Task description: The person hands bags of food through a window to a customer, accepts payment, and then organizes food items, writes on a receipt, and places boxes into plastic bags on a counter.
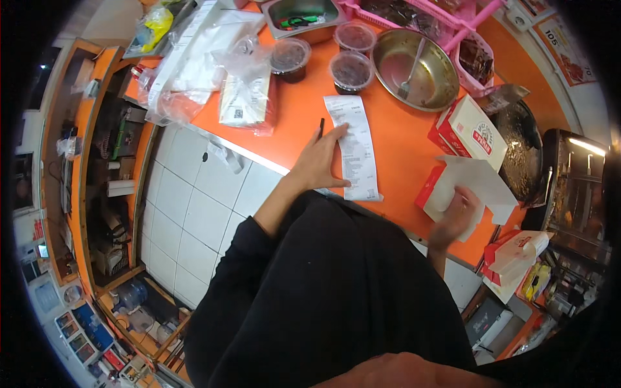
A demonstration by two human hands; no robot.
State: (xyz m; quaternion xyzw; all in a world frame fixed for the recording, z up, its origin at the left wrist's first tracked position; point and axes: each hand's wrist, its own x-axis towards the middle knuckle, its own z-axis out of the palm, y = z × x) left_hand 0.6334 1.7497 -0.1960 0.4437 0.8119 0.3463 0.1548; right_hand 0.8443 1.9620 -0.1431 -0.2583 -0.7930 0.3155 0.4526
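A long printed paper receipt [358, 150] lies on the orange tabletop. My left hand [318, 157] is at its left edge, thumb and index fingertip touching the paper, with a slim black pen [321, 128] sticking up from between the fingers. At the right, an open red-and-white cardboard takeaway box [429, 189] stands with its flaps spread. My right hand [456, 213] is at its near side, slightly blurred, with curled fingers against the white inside; whether they pinch a flap cannot be told. A closed printed takeaway box [478, 133] sits just beyond.
Lidded plastic cups [351, 72] and a steel bowl [412, 72] with a fork stand behind the receipt. Plastic-wrapped packs [245, 99] lie back left, beside the table's metal edge. A metal tray [303, 17], pink baskets [478, 63] and a dark pan [521, 155] border the far and right sides.
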